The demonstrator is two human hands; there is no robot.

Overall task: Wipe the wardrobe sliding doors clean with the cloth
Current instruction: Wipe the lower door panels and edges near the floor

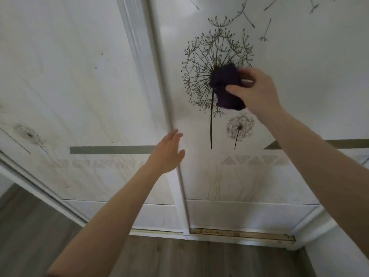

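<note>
Across nearly the whole view, two white wardrobe sliding doors are standing side by side: the left door (69, 76) is showing faint streaks and a grey horizontal band, and the right door (299, 80) is carrying black dandelion prints. A white vertical frame strip (159, 86) is running between them, from the top of the view down to the bottom track (241, 233), where worn brownish patches are showing. Below the track, grey-brown wood-look flooring (199, 258) is filling the near edge.

On the right door, the large dandelion print (201, 72) is spreading around a dark centre, with a smaller dandelion (239, 127) sitting lower and to its right. The right hand (257, 90) is reaching up with fingers curled, gripping a bunched dark purple cloth (226, 86) and pressing it against the middle of the large dandelion. The left hand (169, 152) is lying open, fingers extended and holding nothing, against the frame strip well below and left of the cloth. Both forearms are bare.
</note>
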